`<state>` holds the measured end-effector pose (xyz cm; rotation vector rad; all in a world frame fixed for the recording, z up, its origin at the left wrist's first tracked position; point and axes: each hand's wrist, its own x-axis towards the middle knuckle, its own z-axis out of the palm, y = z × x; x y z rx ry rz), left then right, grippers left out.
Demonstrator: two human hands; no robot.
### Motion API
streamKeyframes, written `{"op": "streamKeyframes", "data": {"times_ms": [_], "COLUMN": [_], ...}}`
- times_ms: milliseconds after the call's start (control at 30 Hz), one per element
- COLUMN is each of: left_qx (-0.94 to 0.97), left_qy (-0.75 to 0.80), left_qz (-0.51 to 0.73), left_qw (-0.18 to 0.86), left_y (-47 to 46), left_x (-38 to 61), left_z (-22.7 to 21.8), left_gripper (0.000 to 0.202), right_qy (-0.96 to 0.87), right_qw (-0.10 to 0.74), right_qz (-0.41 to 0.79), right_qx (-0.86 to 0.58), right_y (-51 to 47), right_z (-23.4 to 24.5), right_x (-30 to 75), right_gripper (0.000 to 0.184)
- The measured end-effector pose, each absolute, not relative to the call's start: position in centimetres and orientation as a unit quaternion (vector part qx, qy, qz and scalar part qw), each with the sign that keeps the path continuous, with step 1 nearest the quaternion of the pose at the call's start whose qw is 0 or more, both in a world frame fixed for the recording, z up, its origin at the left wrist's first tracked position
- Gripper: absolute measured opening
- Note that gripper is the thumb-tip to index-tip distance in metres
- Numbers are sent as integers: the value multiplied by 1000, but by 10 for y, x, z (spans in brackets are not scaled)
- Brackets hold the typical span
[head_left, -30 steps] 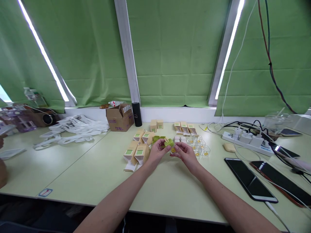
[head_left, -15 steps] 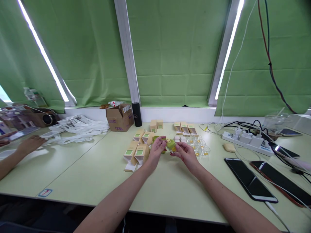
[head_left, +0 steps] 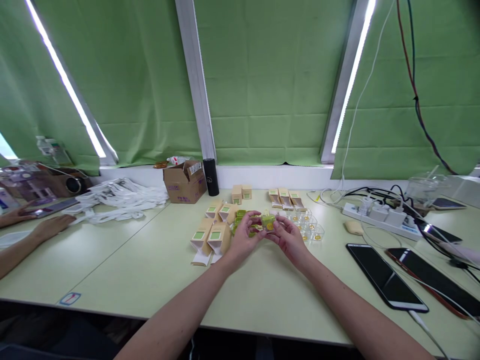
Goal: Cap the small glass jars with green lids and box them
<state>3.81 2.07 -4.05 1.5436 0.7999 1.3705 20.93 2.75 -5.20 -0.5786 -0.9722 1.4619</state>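
Observation:
A small green container with clear sides and a yellow spot is held up between my two hands above the table. My right hand pinches it from the right with thumb and fingers. From the left, my left hand closes on its lower edge, thumb and fingertips touching it. Several green pieces lie just behind my left hand, partly hidden. To the right of my right hand stand several clear cups with yellow centres. Open kraft boxes with green labels stand beside my left hand.
More kraft boxes stand farther back. A cardboard carton and black cylinder are near the sill. On the right lie phones, a power strip and cables. Another person's hand rests by white straps.
The green container has turned upright and shifted slightly right between my hands. My left fingers have moved lower on it. The other person's hands have moved slightly at the left.

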Motion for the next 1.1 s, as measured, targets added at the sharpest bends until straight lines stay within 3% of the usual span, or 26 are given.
{"op": "streamKeyframes", "data": {"times_ms": [267, 600, 933, 1100], "left_qx": [630, 624, 674, 698], "left_qy": [344, 360, 432, 404], "left_qz": [558, 562, 548, 550], "left_qw": [416, 407, 241, 215], "left_y": [21, 22, 14, 11], "left_x": [39, 41, 36, 36], "left_z": [-41, -38, -38, -37], "left_gripper": [47, 42, 35, 44], "right_qy": [-464, -497, -506, -475], "right_qw": [584, 575, 574, 592], "right_qz": [625, 603, 591, 607], "right_qx": [-229, -241, -256, -235], "right_y": [19, 23, 20, 23], "right_z": [-48, -50, -50, -54], "right_x": [208, 210, 208, 208], "right_gripper": [63, 55, 60, 56]}}
